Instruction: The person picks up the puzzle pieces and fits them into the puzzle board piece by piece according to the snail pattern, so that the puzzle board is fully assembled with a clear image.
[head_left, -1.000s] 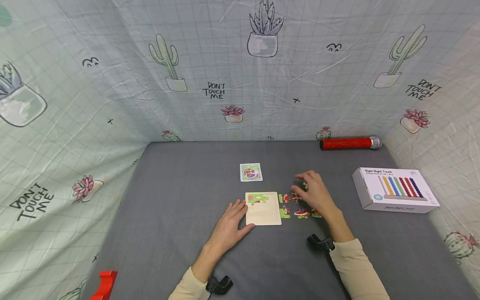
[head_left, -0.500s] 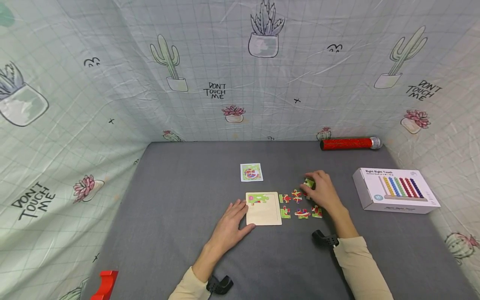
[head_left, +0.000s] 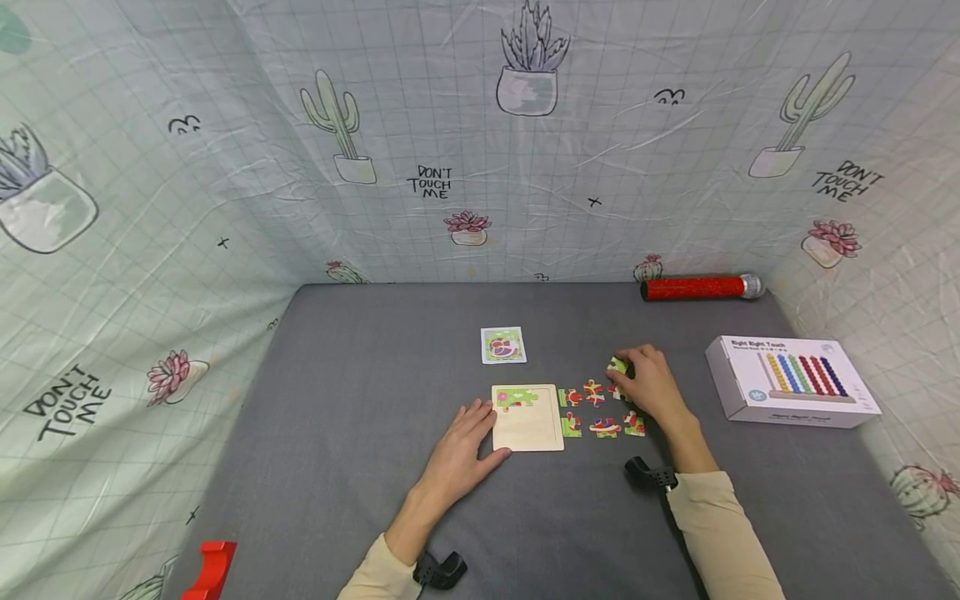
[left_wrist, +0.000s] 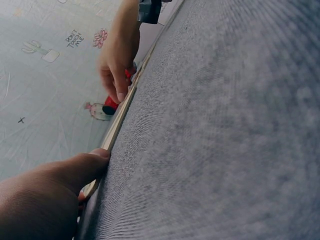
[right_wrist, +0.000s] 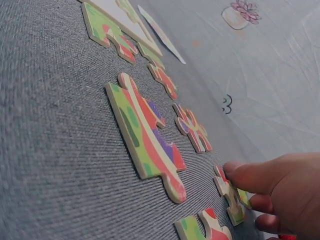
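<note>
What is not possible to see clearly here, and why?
Head view: green puzzle piece, partly covered by the right-hand grip.
Head view: details on the picture card, too small.
Head view: red object, cut off by the bottom edge.
Left wrist view: top of the wooden board, seen nearly edge-on.
Right wrist view: lowest puzzle piece, cut off by the bottom edge.

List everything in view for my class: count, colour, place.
Puzzle board: one, pale wood, centre
Fitted pieces: count unclear, mostly green, inside board
Loose pieces: at least seven, mainly red and green, right of board
Picture card: one, green and white, beyond board
Box: one, white, right
Tube: one, red, far right
Unclear object: one, red, near left
Tablecloth: one, grey, underneath
Backdrop: count unclear, pale, behind and sides
Wrist devices: two, black, wrists
Sleeves: two, beige, forearms
Left hand: one, on board
Right hand: one, at loose pieces
</note>
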